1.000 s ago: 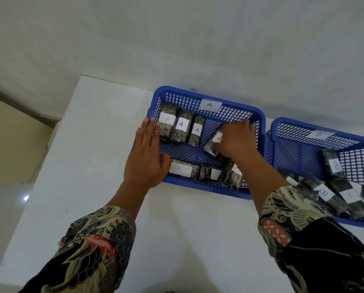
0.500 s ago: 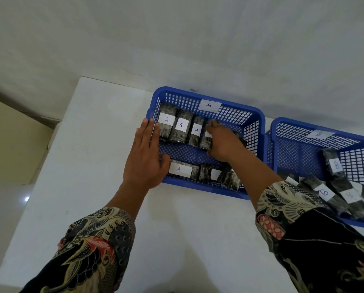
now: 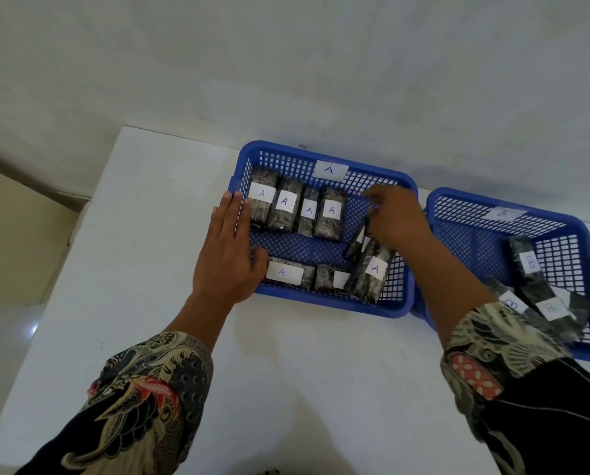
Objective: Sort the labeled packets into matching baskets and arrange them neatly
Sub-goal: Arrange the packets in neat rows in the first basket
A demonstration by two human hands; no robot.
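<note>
The blue basket labelled A (image 3: pixel 324 305) holds a neat back row of several dark packets with white A labels (image 3: pixel 295 207). Along its front lie a sideways packet (image 3: pixel 285 273), a second packet (image 3: pixel 329 277) and a slanted A packet (image 3: pixel 370 272). My left hand (image 3: pixel 227 255) lies flat with straight fingers on the basket's left rim. Inside the basket's right part, my right hand (image 3: pixel 394 216) curls its fingers around a dark packet (image 3: pixel 355 242) that stands on edge. The blue basket labelled B (image 3: pixel 581 231) on the right holds several B packets (image 3: pixel 540 296) in a loose pile.
Both baskets sit side by side at the far edge of a white table (image 3: pixel 143 269), against a pale wall. The table's left edge drops to a cream floor. My patterned sleeves (image 3: pixel 492 341) cover part of basket B's front corner.
My right hand set a fourth packet into the back row, then drew back to the right and now grips another packet. My left hand has stayed on the rim.
</note>
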